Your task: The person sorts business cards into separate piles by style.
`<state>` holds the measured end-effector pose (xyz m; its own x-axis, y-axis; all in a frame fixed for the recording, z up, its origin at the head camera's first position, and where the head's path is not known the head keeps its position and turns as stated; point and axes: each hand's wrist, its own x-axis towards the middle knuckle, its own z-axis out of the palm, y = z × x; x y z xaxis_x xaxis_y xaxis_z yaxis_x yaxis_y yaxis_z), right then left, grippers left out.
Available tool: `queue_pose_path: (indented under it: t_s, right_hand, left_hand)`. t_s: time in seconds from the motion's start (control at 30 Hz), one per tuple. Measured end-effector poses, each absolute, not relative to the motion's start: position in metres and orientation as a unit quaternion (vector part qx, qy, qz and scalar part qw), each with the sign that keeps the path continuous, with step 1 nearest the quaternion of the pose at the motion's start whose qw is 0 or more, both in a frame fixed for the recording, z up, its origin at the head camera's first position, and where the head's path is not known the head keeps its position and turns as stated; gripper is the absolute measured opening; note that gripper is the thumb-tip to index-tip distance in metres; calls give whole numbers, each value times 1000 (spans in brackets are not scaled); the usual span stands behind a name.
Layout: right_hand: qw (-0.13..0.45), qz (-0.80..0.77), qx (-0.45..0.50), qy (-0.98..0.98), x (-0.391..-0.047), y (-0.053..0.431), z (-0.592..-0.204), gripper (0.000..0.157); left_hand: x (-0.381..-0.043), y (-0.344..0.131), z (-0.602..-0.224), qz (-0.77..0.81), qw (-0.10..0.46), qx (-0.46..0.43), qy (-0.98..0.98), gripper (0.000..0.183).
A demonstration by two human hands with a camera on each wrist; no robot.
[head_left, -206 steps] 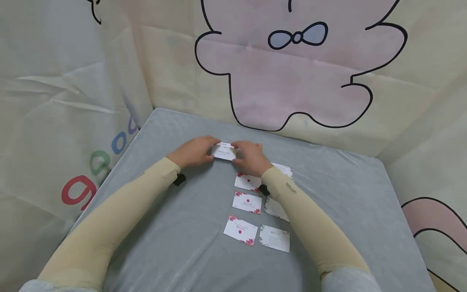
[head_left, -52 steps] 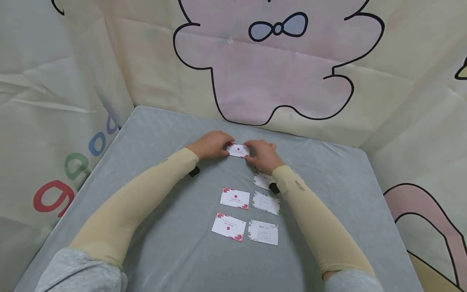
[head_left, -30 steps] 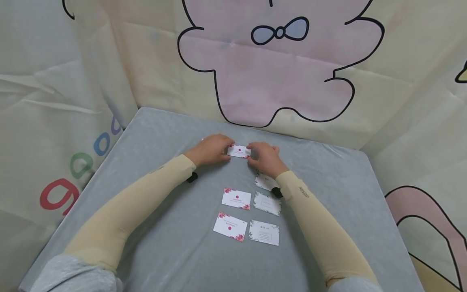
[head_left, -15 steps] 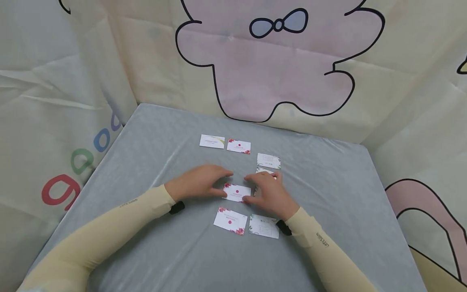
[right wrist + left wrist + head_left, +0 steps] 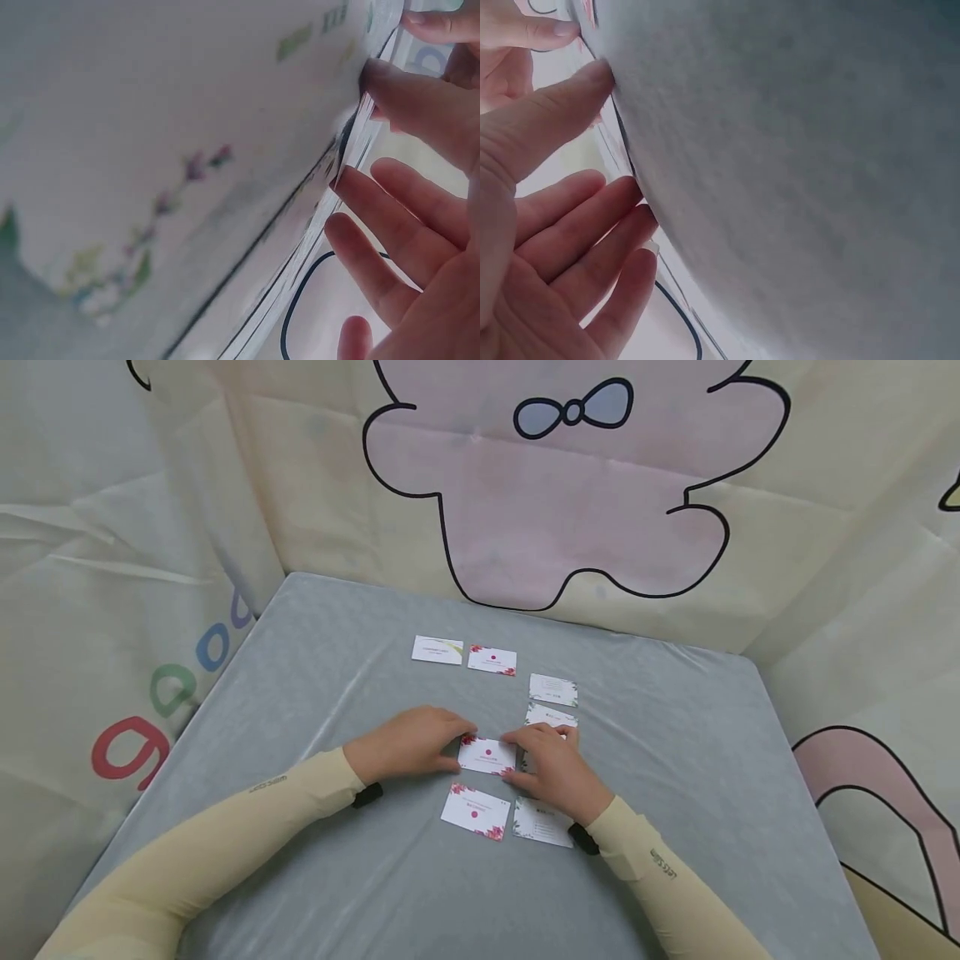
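A white business card (image 5: pixel 486 758) with red flowers at its corners and a red dot lies flat between both hands. My left hand (image 5: pixel 408 743) grips its left end with thumb and index finger. At the right end, my right hand (image 5: pixel 555 768) holds it likewise, covering most of a green-leaf card (image 5: pixel 527 763) beneath. Closer to me lie another red-flower card (image 5: pixel 475 812) and a green-leaf card (image 5: pixel 543 822). In the wrist views, the left thumb (image 5: pixel 592 82) and right thumb (image 5: pixel 382 79) rest at the card's edge; other fingers extend loosely.
At the back, a yellow-cornered card (image 5: pixel 437 649) lies beside a red-flower card (image 5: pixel 492 660). To their right are two green-leaf cards, one farther (image 5: pixel 553 690) and one nearer (image 5: pixel 551 715). Grey cloth covers the table (image 5: pixel 360 635); printed curtains (image 5: pixel 592 527) stand behind it.
A red-flower card went from the column to the back, beside the yellow-cornered card, and was let go. Both hands then came toward me and closed in on another red-flower card.
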<state>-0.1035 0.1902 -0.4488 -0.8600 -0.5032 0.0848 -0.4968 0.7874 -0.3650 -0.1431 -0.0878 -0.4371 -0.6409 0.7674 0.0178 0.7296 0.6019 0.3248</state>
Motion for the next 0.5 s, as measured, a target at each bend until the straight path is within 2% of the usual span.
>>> queue_pose_path:
  t_s: [0.27,0.5]
  right_hand:
    - [17,-191,-259,947,-103,190,-447,52]
    - [-14,-181,-267,946,-116,189,-444,51]
  left_hand:
    - [-142,-82,-434,150,64,411,897,48]
    - [-152,-78,-435,155,67,386,907,50]
